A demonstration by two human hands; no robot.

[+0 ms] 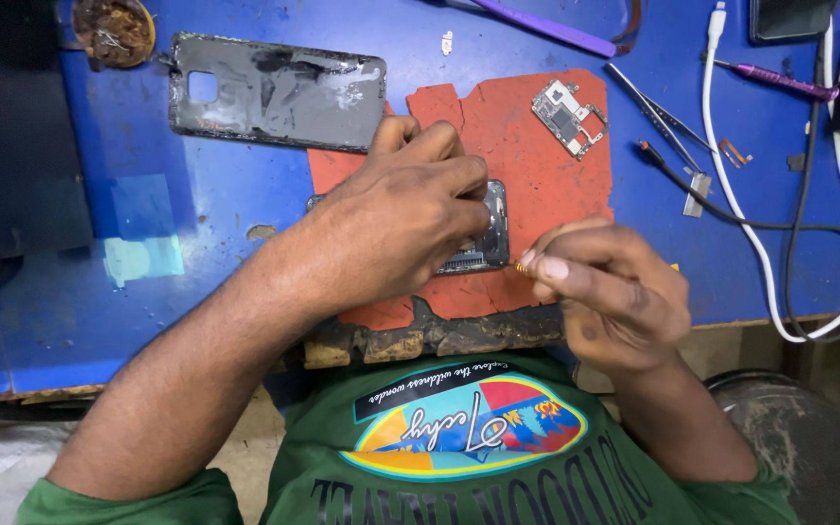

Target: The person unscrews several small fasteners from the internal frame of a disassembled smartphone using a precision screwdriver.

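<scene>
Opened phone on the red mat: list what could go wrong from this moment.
1. The left hand covers most of the opened phone, so pressure might strain exposed parts.
2. The right hand pinches a tiny part at its fingertips; it could drop and be lost.
3. The loose circuit board lies near the red mat edge and might get knocked.

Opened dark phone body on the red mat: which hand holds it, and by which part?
The left hand presses down on the opened dark phone body, fingers over its upper part. The right hand pinches a tiny orange-tipped piece beside it.
</scene>
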